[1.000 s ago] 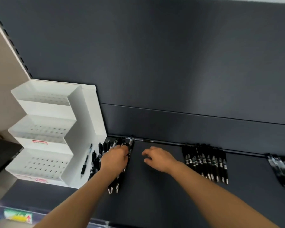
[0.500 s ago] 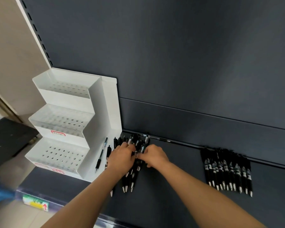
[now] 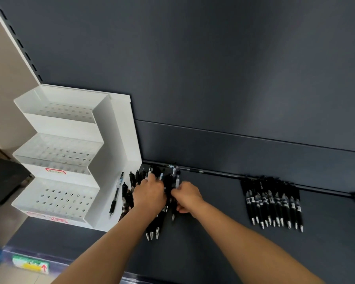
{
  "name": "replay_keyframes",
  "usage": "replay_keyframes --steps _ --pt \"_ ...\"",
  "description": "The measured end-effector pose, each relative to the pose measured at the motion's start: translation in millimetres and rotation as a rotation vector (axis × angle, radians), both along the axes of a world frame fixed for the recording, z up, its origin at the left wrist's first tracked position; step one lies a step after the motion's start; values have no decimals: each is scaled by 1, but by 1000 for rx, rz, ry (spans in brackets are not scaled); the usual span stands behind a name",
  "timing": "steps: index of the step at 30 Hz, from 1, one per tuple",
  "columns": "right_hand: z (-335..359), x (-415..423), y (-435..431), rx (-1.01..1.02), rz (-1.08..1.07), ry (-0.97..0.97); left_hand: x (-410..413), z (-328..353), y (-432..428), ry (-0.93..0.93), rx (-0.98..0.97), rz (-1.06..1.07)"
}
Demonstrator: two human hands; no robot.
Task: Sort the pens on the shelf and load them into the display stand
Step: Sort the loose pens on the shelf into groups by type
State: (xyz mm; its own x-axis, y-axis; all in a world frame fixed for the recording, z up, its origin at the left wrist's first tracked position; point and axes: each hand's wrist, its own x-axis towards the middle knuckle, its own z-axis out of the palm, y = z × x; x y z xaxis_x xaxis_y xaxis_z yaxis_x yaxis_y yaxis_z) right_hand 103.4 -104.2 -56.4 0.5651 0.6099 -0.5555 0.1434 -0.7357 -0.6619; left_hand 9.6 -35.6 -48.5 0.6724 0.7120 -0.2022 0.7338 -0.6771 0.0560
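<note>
The tiered display stand [image 3: 115,128] is smooth white plastic with a faint sheen, the shelf [image 3: 213,242] and back panel [image 3: 213,68] look like matt dark-painted metal, and the pens [image 3: 273,203] have glossy black plastic barrels with shiny metal tips.

One camera gives this view: the one worn on your head, looking forward and down onto the dark shelf [image 3: 182,263] from close in, so that both your forearms run up from the bottom edge. The white display stand [image 3: 115,140] fills the left of the frame. Just right of the stand your left hand [image 3: 150,195] and right hand [image 3: 188,197] meet over the pile of pens [image 3: 152,228]. A row of pens [image 3: 275,206] lies well to its right. The view is tilted, and the back panel [image 3: 234,68] rises behind the stand
</note>
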Motion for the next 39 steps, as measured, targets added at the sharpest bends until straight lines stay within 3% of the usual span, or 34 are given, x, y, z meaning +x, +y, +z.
replay_keyframes --steps 3,9,15,20,31,36,39 --pt "1 13 -9 31 -42 -45 4 0 -3 -8 -5 3" --pt "8 31 -23 80 -98 -94 16 7 -6 -205 13 -78" --pt "15 57 -65 26 -130 -240 56 2 -34 -353 -281 -171" --pt "22 94 -117 29 -245 -356 97 -5 -79 -400 -376 -313" --pt "27 165 -212 -42 -299 -414 178 -11 -158 -299 -477 -314" --pt "21 180 -230 -17 -238 -390 189 -18 -171 -157 -425 -314" --pt "20 189 -239 -6 -215 -388 193 -14 -181 -171 -252 -290"
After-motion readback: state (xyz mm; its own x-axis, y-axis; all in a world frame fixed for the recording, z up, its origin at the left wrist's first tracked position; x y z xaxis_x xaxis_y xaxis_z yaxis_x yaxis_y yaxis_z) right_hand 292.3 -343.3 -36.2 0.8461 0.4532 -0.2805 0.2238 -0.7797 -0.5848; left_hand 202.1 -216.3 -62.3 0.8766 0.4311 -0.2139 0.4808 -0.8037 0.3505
